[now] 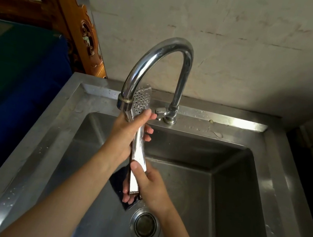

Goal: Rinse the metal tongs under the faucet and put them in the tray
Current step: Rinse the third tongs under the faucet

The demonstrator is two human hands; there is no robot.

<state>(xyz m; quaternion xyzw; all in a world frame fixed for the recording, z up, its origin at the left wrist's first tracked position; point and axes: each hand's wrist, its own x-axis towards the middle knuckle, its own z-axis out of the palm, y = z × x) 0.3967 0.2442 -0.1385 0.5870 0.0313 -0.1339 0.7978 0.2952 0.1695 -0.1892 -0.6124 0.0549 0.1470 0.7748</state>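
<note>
The metal tongs (138, 152) stand nearly upright over the steel sink (232, 191), their perforated head up beside the spout of the curved chrome faucet (157, 57). My left hand (128, 132) wraps around the upper shaft just below the head. My right hand (149, 184) grips the lower end of the handles. Whether water is running from the spout I cannot tell. No tray is visible.
The sink drain (144, 226) lies below my right hand. A dark flat object (119, 182) rests in the basin behind the tongs. The faucet lever (160, 112) sits on the back ledge. A carved wooden frame (79, 30) and blue surface (13, 85) are at the left.
</note>
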